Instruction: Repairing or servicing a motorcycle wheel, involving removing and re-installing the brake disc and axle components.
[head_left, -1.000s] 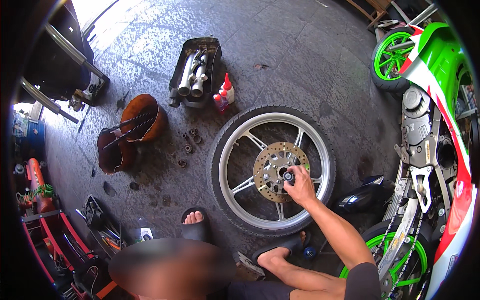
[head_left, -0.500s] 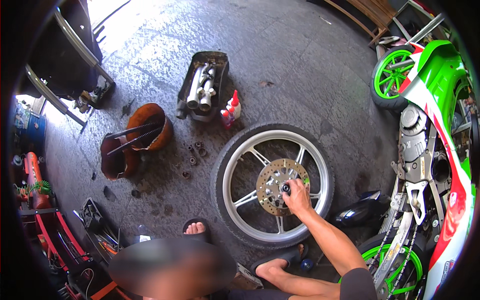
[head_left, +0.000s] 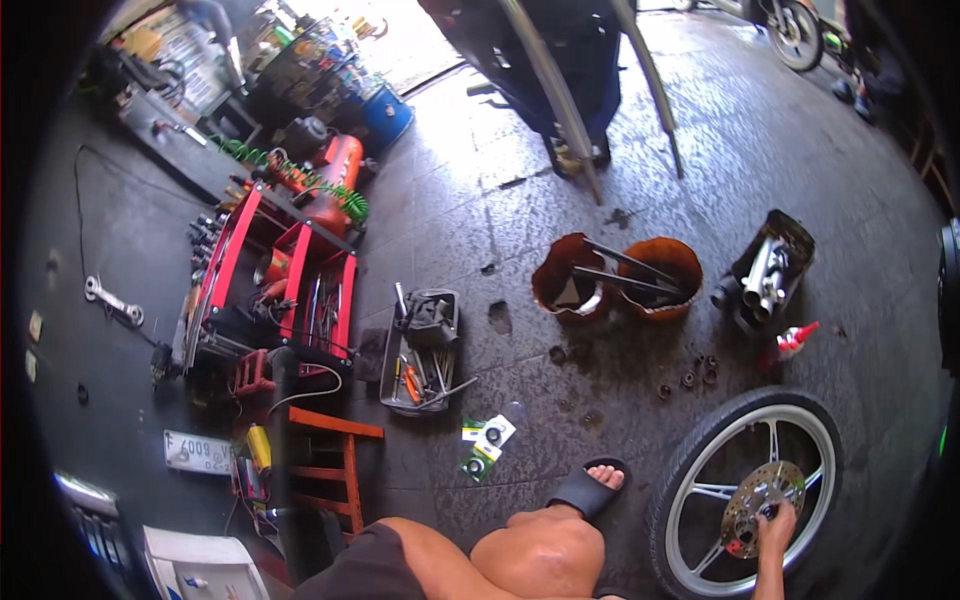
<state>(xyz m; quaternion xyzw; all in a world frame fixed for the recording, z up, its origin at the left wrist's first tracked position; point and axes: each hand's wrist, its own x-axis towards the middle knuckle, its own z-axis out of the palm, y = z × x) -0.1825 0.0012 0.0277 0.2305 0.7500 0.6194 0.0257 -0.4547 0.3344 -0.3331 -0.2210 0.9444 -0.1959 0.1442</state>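
At the lower right, my right hand [head_left: 778, 530] is closed on a dark round part [head_left: 768, 510] at the hub of a spoked wheel [head_left: 793, 416] lying flat on the floor. A perforated brake disc [head_left: 750, 478] surrounds the hub. Several small metal rings [head_left: 689, 377] lie above the wheel, beside red-capped bottles [head_left: 790, 343]. My sandalled foot [head_left: 603, 478] rests to its left, near small blister packs [head_left: 488, 445]. My left hand is not in view.
A red tool cart [head_left: 240, 260], tool tray [head_left: 420, 385] and orange wooden stool [head_left: 335, 425] stand left. Rusty cans [head_left: 655, 258] with dark rods and a black pan [head_left: 800, 230] with silver tubes are ahead. Metal tubes hang from a black object [head_left: 565, 70] at the top.
The view has swung sharply left, so the wheel now sits lower right, the green motorcycle is almost out of sight and the tool cart shows fully. My right hand stays at the hub.
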